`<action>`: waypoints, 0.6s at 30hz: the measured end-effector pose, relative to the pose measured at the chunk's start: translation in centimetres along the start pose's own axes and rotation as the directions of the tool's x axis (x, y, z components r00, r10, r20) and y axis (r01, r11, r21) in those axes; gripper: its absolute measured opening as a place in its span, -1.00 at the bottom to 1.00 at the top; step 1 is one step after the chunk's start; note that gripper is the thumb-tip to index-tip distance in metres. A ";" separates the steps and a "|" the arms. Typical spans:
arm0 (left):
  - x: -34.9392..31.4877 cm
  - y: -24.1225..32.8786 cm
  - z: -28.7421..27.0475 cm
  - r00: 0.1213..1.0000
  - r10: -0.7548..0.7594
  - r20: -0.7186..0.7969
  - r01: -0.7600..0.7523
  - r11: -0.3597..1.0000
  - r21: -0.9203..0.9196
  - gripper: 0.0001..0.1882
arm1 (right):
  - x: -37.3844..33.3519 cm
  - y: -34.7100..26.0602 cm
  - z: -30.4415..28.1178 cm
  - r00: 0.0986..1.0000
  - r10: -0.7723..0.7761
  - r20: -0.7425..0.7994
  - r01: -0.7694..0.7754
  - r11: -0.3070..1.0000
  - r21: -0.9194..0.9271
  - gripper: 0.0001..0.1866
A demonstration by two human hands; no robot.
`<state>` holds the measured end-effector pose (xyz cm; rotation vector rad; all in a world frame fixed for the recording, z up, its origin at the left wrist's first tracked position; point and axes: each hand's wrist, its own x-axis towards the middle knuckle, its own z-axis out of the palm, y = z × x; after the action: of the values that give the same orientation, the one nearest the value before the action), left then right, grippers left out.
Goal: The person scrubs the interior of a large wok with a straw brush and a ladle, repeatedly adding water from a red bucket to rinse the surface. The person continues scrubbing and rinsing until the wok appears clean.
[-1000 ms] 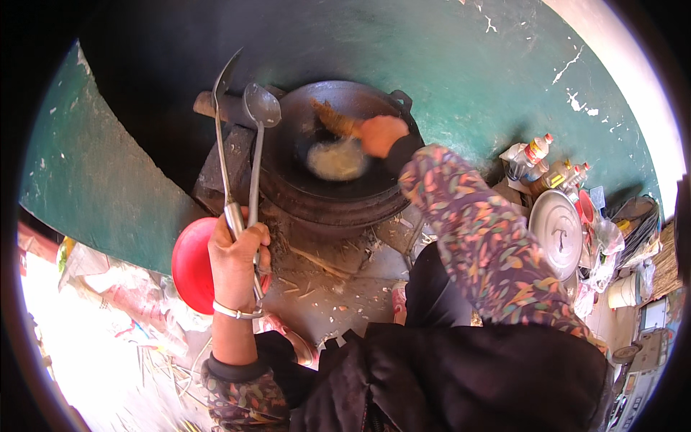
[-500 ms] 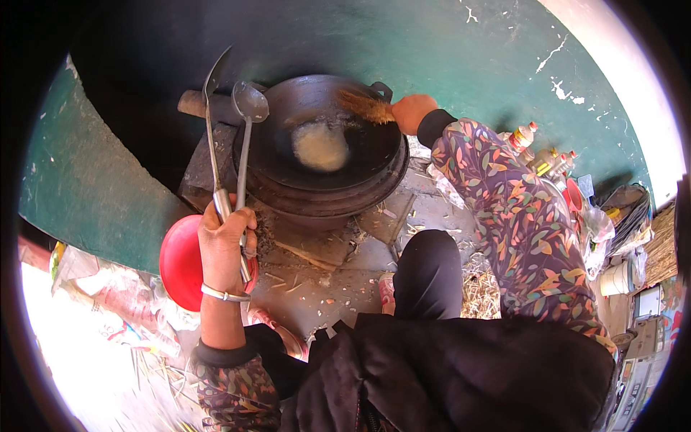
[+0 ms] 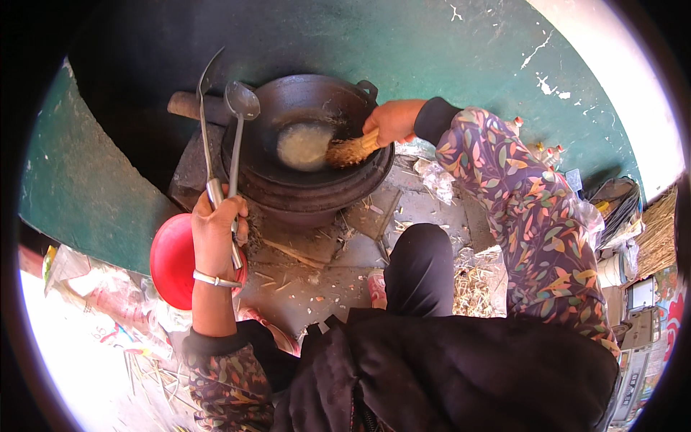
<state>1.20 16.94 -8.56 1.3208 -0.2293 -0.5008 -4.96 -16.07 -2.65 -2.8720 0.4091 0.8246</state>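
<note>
In front of me a black wok [image 3: 263,155] sits on a round stove [image 3: 302,204], with a little pale, cloudy liquid [image 3: 305,147] pooled at its bottom. My right hand [image 3: 394,121] grips the handle of a brown bristle brush [image 3: 351,150], whose bristles press on the wok's inner right side at the edge of the liquid. My left hand [image 3: 218,229] is closed round two metal handles, a ladle [image 3: 243,103] and a spatula [image 3: 204,129]. Both point up and away, to the left of the wok. Under my left hand stands a red plastic basin [image 3: 171,261], partly hidden by it.
A green wall [image 3: 461,65] curves behind the stove. Wooden log end [image 3: 186,105] lies left of the wok. Bottles [image 3: 551,155] stand by the wall at right. Plastic bags [image 3: 119,306] lie at left, and straw [image 3: 476,288] litters the ground beside my knee [image 3: 421,270].
My right hand has brought the brush from the wok's upper right rim down and inward to the liquid. The left hand still holds the ladle and spatula; the whole view has shifted slightly.
</note>
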 end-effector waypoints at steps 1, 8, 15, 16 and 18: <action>0.1 0.1 0.1 1.000 0.003 -0.002 -0.003 1.000 0.009 -0.77 | -0.2 -0.5 -0.8 0.999 0.011 -0.033 -0.012 1.000 -0.017 -0.54; -0.5 0.1 0.2 1.000 -0.003 0.000 0.003 1.000 0.001 -0.78 | -2.9 -0.8 -3.7 0.989 0.146 0.032 -0.121 0.908 -0.400 -0.65; -0.1 0.1 0.6 0.999 0.013 0.033 -0.013 1.000 -0.004 -0.80 | -2.2 -4.4 -0.9 0.990 -0.072 0.121 0.036 0.961 0.274 -0.63; -0.1 0.0 0.8 0.999 0.013 0.040 -0.012 1.000 -0.011 -0.80 | -1.5 -4.4 -0.7 0.994 -0.052 0.099 0.018 0.950 0.313 -0.62; -0.3 0.1 0.8 1.000 0.005 0.027 -0.004 1.000 -0.013 -0.81 | -0.3 -4.4 0.2 0.999 -0.035 -0.025 0.041 0.952 0.303 -0.60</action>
<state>0.61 16.38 -8.26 1.3014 -0.2513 -0.5160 -4.07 -11.76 -2.44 -2.5960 0.4390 0.6625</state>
